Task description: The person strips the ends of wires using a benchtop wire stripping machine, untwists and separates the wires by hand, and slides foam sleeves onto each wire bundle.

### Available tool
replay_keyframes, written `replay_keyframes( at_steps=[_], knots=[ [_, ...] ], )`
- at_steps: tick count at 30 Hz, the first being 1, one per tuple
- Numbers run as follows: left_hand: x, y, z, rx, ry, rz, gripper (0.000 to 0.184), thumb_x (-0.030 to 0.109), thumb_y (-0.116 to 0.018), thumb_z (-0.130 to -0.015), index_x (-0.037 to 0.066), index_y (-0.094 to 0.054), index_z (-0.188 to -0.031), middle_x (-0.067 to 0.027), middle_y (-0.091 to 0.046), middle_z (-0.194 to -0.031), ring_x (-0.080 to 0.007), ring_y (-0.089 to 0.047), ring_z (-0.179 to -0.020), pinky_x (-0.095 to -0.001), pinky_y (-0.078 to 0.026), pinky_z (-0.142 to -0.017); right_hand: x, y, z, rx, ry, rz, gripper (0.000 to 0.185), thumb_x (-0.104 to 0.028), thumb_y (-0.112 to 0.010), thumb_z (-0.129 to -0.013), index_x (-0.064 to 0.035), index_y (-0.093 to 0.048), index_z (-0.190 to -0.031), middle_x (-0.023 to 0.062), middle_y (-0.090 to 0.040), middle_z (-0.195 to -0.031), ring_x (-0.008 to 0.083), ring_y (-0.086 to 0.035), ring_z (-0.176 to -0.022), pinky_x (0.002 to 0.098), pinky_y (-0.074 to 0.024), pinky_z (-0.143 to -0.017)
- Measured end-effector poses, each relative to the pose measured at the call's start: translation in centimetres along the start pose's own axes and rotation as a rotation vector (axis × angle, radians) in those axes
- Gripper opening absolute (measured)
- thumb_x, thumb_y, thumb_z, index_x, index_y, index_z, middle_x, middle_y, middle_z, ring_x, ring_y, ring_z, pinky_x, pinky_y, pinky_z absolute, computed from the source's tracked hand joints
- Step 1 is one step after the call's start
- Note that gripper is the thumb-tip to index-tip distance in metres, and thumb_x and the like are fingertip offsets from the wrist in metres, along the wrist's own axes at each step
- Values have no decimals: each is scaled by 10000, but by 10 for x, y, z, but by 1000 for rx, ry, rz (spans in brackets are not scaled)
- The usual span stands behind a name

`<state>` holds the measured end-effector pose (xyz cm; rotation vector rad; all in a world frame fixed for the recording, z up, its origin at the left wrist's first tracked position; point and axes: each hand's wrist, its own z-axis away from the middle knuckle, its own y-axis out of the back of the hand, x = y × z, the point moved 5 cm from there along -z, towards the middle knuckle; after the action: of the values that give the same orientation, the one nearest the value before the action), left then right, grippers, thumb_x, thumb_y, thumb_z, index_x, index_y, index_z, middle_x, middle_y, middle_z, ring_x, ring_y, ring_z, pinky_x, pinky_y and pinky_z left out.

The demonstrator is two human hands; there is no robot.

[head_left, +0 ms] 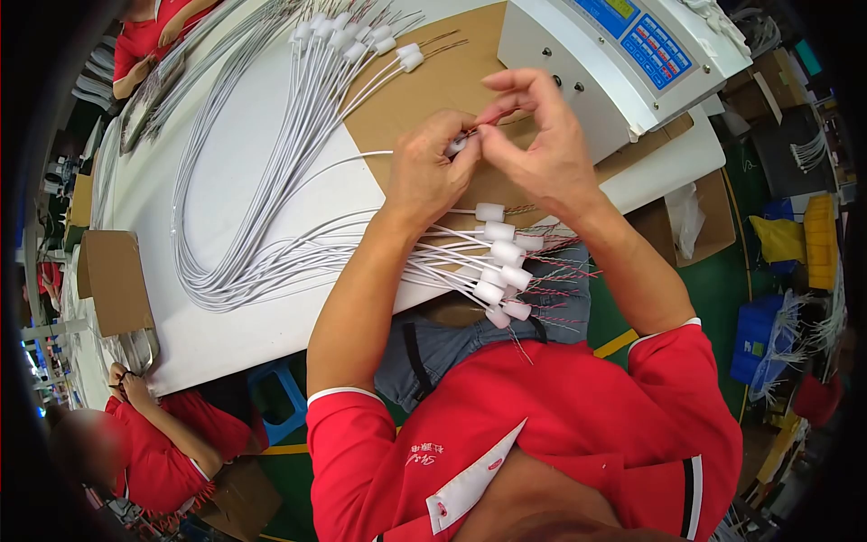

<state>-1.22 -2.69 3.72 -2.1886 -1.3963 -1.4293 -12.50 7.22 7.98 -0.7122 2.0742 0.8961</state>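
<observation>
My left hand [432,167] is closed round the end of a white cable [368,153], with a bit of its white plug showing between the fingers. Thin coloured wires come out of that end, and my right hand [540,144] pinches them between thumb and forefinger, its other fingers curled above. Below my hands, a bundle of white cables with white cylindrical plugs [490,212] hangs over the table edge, twisted wires fanning out. Another bundle with similar plugs [411,61] lies further back on the brown cardboard [488,27].
A machine with a keypad [623,54] stands at the back right. The white table [244,339] carries looped cables. One person [163,443] sits at the lower left, another [149,41] is at the upper left. A cardboard box [713,217] is at the right.
</observation>
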Motion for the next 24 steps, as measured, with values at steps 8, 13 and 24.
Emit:
replay_keyframes(
  at_steps=[8,13,24],
  knots=[
    [-9,7,-3,18,193,144,146,137,-758,-942,3,-751,-1001,-21,-708,-829,-79,-589,-720,-240,-470,-641,-11,47,-15,16,214,222,466,-51,-716,-831,-83,-617,-1285,62,-711,-1041,204,-652,-980,355,-525,-868],
    [-17,7,-2,-6,301,241,167,150,-776,-932,-2,-753,-996,-22,-705,-837,-70,-578,-758,-235,-464,-677,-2,42,-12,-182,292,413,228,-106,-762,-860,-55,-712,-1076,83,-710,-939,281,-657,-939,394,-534,-791],
    [8,6,-6,1,-294,-195,127,20,-728,-931,-9,-742,-1053,-80,-674,-830,-132,-621,-685,-241,-481,-619,6,47,-18,-267,380,520,116,-152,-719,-890,-38,-704,-902,92,-694,-843,301,-654,-875,418,-526,-784]
  ],
)
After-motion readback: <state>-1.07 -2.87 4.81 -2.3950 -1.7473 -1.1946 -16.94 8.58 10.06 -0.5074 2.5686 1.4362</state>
